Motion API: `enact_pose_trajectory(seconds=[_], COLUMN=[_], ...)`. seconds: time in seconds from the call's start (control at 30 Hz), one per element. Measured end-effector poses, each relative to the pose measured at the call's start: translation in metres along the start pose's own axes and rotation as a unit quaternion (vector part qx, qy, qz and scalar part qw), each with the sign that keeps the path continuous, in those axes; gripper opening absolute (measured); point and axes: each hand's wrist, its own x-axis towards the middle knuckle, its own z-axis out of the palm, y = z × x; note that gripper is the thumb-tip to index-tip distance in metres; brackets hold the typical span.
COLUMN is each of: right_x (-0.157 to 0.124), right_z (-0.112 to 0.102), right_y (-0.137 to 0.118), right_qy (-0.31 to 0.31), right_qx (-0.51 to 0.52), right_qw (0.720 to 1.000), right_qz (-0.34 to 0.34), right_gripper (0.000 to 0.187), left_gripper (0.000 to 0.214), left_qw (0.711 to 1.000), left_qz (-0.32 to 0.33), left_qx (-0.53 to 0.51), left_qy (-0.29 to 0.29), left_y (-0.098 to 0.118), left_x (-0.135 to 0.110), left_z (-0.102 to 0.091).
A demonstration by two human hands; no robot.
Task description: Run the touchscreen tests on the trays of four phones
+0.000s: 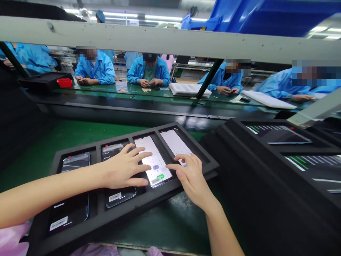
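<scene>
A black foam tray [157,193] lies on the green bench, with several smartphones set in its slots. My left hand [130,165] is spread, palm down, over the second phone [113,149] and the edge of the third phone [158,165], whose lit white screen shows a number keypad. My right hand [190,174] hangs over the lower end of the fourth phone [173,140], index finger stretched left toward the third phone's screen. I cannot tell whether the fingertips touch the glass. At the left end sits a dark-screened phone [69,213], partly hidden under my left forearm.
Stacked black foam trays [247,199] holding phones with striped screens rise at the right. Beyond a black ledge [133,112], people in blue jackets sit at another green bench. A pale beam [160,39] crosses above, under a blue bin [253,17].
</scene>
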Motion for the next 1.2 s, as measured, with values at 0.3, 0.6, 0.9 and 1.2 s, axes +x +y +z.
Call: enact_pose_trajectory(seconds=[0.3, 0.6, 0.9, 1.2], right_x=[0.0, -0.004, 0.003, -0.005], right_z=[0.001, 0.0, -0.017, -0.009], right_y=[-0.003, 0.014, 0.076, 0.073], right_qy=[-0.035, 0.093, 0.237, 0.216], right_qx=[-0.024, 0.014, 0.036, 0.066], right_qw=[0.999, 0.996, 0.967, 0.969], right_qz=[0.001, 0.002, 0.091, 0.098], right_gripper=[0.043, 0.047, 0.054, 0.05], left_gripper=[0.042, 0.039, 0.041, 0.043], left_qw=[0.999, 0.999, 0.999, 0.998], left_qz=[0.018, 0.021, 0.019, 0.069], left_qx=[-0.034, -0.041, -0.037, -0.002], left_qy=[-0.018, -0.012, 0.01, 0.014], left_y=[0.004, 0.002, -0.011, 0.006], left_x=[0.002, 0.0, 0.044, 0.108], left_z=[-0.001, 0.0, -0.006, 0.004])
